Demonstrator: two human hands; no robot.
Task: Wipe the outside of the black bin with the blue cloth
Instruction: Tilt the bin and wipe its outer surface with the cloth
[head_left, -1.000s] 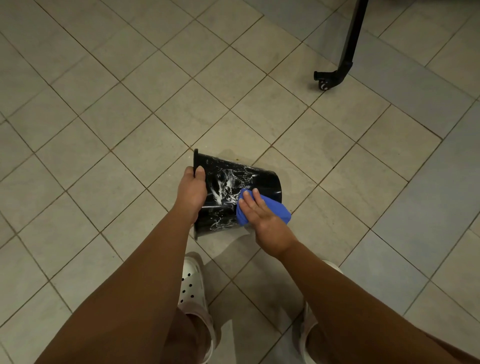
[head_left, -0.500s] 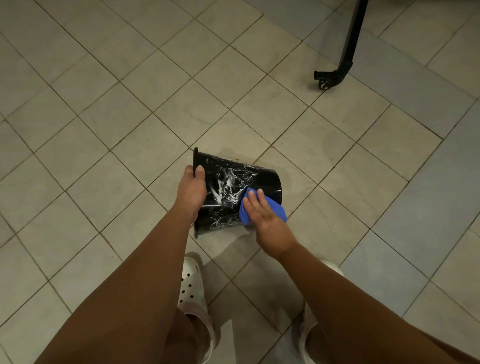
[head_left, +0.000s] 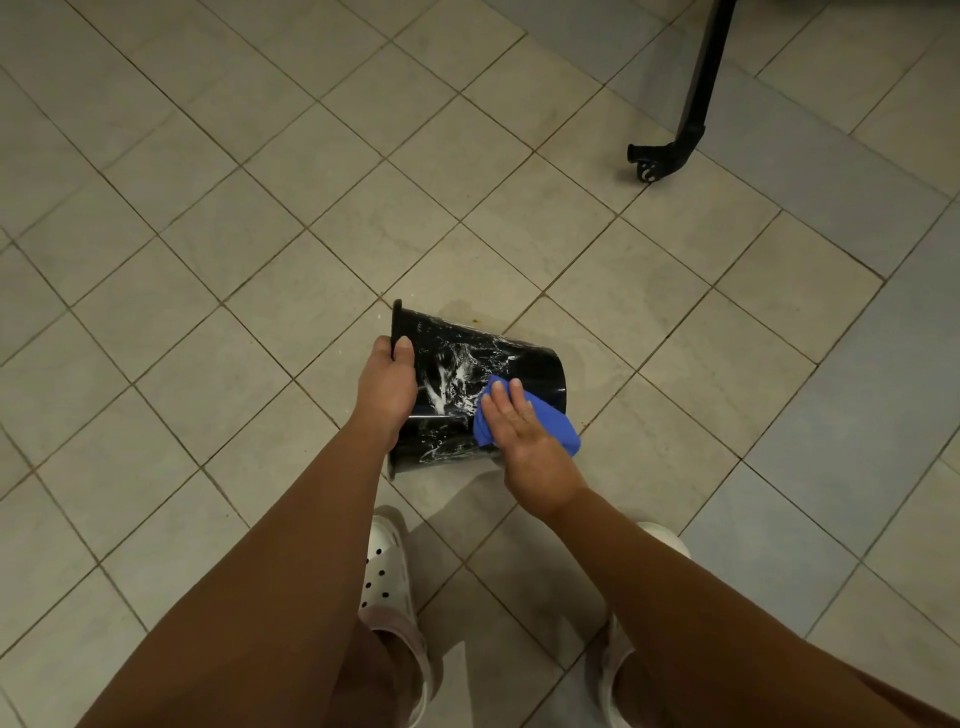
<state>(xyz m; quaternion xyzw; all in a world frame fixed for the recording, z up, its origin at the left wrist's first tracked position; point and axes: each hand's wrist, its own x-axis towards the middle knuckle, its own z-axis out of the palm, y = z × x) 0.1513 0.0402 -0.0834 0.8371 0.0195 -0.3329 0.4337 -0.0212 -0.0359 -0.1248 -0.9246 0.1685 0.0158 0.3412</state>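
Beige tile floor (head_left: 208, 260) fills my feed; the bin (head_left: 519, 364) is on its side over it, rim to the left, base to the right, black wall streaked with white suds; a black leg (head_left: 691, 119) stands well apart at upper right; the left hand (head_left: 387, 387) grips the rim, thumb on the outer wall, fingers hooked over the edge; the right hand (head_left: 524, 441) presses flat, fingers straight and close together, on the cloth (head_left: 556, 423) against the bin's near wall by the base.
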